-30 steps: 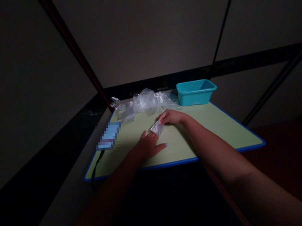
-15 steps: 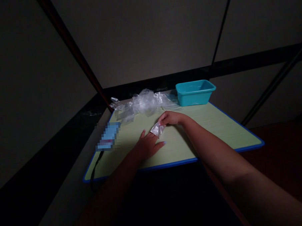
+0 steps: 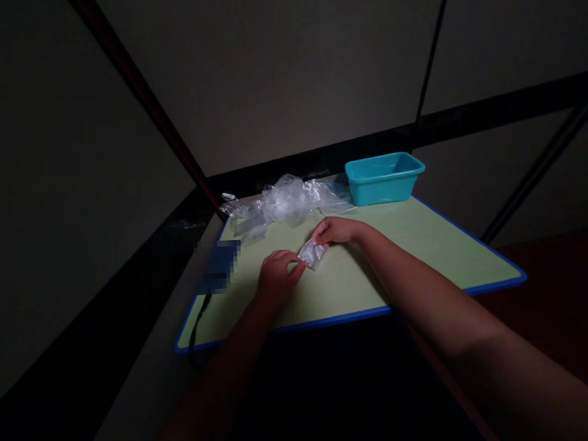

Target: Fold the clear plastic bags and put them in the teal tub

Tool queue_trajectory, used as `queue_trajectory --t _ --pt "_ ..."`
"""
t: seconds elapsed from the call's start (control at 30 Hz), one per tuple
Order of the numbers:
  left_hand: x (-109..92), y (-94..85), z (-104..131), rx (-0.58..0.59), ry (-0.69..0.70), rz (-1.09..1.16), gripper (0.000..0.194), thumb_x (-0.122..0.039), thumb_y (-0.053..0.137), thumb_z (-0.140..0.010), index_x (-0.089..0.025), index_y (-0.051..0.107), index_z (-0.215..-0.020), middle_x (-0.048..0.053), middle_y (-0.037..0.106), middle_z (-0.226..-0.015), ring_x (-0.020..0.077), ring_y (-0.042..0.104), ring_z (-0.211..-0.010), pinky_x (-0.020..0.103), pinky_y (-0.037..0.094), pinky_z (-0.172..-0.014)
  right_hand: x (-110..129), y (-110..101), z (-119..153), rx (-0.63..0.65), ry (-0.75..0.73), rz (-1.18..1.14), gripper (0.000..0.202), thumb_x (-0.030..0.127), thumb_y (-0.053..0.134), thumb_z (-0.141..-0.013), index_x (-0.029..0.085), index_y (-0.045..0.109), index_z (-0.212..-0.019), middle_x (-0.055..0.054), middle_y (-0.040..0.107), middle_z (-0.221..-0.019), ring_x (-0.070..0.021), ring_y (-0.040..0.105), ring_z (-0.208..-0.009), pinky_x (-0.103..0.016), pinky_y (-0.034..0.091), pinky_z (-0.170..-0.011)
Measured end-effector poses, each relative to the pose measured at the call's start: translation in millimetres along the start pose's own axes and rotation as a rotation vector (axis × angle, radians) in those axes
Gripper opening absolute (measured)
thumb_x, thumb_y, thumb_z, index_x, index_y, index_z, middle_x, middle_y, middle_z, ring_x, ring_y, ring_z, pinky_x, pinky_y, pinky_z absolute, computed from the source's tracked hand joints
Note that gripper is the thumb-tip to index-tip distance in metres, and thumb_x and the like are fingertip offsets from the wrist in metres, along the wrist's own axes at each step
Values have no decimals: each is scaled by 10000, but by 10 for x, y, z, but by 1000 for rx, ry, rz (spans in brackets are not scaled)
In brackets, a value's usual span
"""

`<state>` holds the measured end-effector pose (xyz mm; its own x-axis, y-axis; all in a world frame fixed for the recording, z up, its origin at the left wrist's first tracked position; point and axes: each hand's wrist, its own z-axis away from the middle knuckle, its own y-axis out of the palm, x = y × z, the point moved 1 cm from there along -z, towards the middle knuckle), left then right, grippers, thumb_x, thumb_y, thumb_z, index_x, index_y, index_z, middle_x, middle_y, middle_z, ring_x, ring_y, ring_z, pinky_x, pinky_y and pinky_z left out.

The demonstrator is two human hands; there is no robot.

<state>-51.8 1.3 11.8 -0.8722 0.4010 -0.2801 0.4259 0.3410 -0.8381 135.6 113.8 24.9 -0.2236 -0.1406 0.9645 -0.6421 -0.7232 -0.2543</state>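
A small folded piece of clear plastic (image 3: 313, 254) lies low over the middle of the yellow-green board (image 3: 364, 276). My right hand (image 3: 336, 230) pinches its upper right side. At its left corner my left hand (image 3: 280, 271) is closed, thumb and fingertips together on the plastic's edge. Behind both hands a loose heap of crumpled clear plastic bags (image 3: 288, 201) spreads along the board's far left part.
A turquoise basket (image 3: 385, 187) stands at the board's far right corner. A pixelated flat device (image 3: 221, 266) with a dark strap (image 3: 198, 322) lies at the left edge. Dark walls rise behind and to the left.
My left hand was spread flat with its fingertips at the plastic; now it has closed on the left corner. My right hand keeps its pinch. The pixelated device has turned from light to dark blue.
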Motion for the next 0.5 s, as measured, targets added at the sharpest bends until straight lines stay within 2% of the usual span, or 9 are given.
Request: queue_trajectory --t 0.07,0.13,0.23,0.3,0.4,0.5 --pt "6 -25 7 -24 -49 -96 216 -357 548 -834 -195 674 -901 67 678 -1022 204 584 -1013 372 403 -965 -3 7 -1 18 2 4 266 334 764 -513 114 711 -654 21 597 -519 -78 476 -513 -224 381 -549" --pt "58 -90 19 -55 -156 -244 336 -417 520 -846 -192 640 -1064 108 606 -1202 261 492 -1180 488 295 -1049 -10 11 -8 36 0 16 284 358 763 -517 115 712 -655 15 604 -535 -81 480 -526 -228 383 -560" --pt "225 -225 51 -62 -364 -439 548 -521 451 -855 -200 501 -1296 164 399 -1421 374 256 -1346 665 122 -1035 -26 10 -17 38 2 51 315 392 764 -518 115 713 -657 7 612 -555 -92 489 -548 -238 383 -576" --pt "372 -302 75 -21 -489 -486 621 -571 391 -859 -213 428 -1365 175 292 -1480 423 156 -1367 700 76 -1009 -39 5 -19 22 2 78 326 407 766 -516 114 712 -650 4 608 -556 -96 485 -553 -245 379 -581" --pt "570 -357 110 72 -623 -449 688 -614 308 -864 -199 359 -1410 211 208 -1501 463 182 -1345 707 65 -995 -54 0 -23 15 2 89 342 422 772 -506 113 712 -641 -2 610 -561 -103 481 -557 -252 372 -581" --pt "626 -365 134 106 -657 -391 692 -614 282 -870 -200 327 -1423 233 173 -1502 466 244 -1324 719 96 -978 -57 0 -31 34 -7 88 368 446 772 -504 114 713 -649 0 604 -553 -98 470 -546 -249 361 -569"
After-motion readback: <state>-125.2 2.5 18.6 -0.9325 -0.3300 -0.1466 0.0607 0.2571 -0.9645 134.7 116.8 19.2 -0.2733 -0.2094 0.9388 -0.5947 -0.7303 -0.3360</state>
